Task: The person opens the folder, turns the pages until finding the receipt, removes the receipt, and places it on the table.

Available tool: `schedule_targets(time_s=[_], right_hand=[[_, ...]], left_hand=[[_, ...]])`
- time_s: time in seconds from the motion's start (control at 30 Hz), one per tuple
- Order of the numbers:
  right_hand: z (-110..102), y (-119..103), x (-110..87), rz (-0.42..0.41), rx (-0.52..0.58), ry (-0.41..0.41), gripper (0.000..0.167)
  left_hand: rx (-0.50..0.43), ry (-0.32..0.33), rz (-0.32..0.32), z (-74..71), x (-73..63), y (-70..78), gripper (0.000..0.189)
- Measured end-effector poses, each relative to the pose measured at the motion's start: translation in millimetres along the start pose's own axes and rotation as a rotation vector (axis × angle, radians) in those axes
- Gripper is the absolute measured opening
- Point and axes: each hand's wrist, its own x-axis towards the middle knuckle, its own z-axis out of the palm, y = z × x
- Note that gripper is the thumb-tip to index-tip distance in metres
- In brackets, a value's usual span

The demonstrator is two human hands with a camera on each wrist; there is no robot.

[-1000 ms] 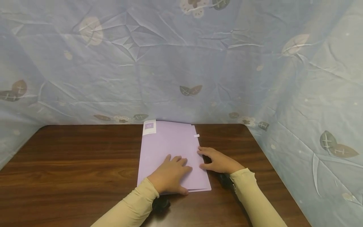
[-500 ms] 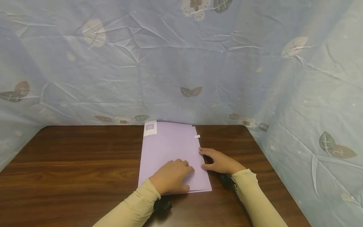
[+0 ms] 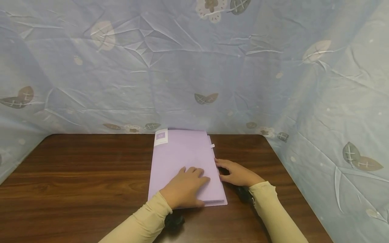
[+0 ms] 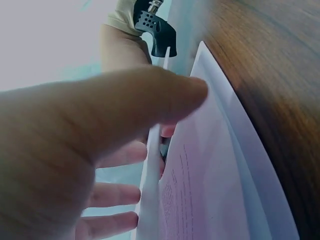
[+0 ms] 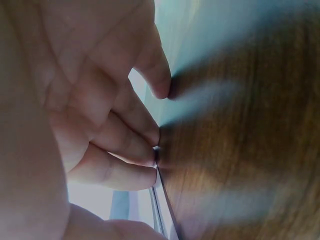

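Note:
A light purple folder (image 3: pixel 179 152) lies on the wooden table, with a white label (image 3: pixel 161 137) in its upper left corner and a small white tab (image 3: pixel 212 145) on its right edge. My left hand (image 3: pixel 186 189) rests on the lower part of the cover, fingers spread. In the left wrist view, the cover (image 4: pixel 151 200) stands slightly raised above a printed sheet (image 4: pixel 192 185); the fingertips touch its outer face and the thumb crosses its lower edge. My right hand (image 3: pixel 237 172) has its fingertips at the folder's right edge, close to the tabletop in the right wrist view.
The dark wooden table (image 3: pixel 85 175) extends to both sides of the folder. A pale blue curtain (image 3: pixel 182 74) with leaf prints hangs behind it and along the right. Black wrist devices (image 3: pixel 174 221) sit under both forearms.
My left fingers drew in, then spread out again on the cover. The cover now lies straighter over the pages at its top and bottom right. My right hand stays almost in place.

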Motion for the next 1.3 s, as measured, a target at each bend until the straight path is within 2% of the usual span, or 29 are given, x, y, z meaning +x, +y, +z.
schedule_targets(time_s=[0.37, 0.53, 0.7, 0.83, 1.07, 1.3], right_hand=[[0, -1, 0.8, -0.035, 0.015, 0.029, 0.057], [0, -2, 1.3, -0.035, -0.014, 0.023, 0.059], [1, 2, 1.2, -0.003, -0.061, 0.013, 0.064], [0, 5, -0.5, -0.001, -0.053, 0.004, 0.067], [-4, 6, -3.9, 0.036, -0.050, 0.004, 0.069], [-4, 10, -3.0, 0.017, -0.040, -0.007, 0.073]], left_hand=[[-0.025, 0.071, 0.046, -1.7, 3.3, 1.7, 0.082], [0.011, 0.049, 0.072, 0.5, 11.8, 9.2, 0.085], [0.062, 0.027, 0.090, 1.3, 16.7, 16.9, 0.074], [0.078, 0.015, 0.085, 1.1, 18.3, 20.7, 0.064], [0.086, -0.014, 0.073, 2.2, 25.2, 25.8, 0.063], [0.096, -0.029, 0.057, 2.0, 27.7, 29.7, 0.056]])
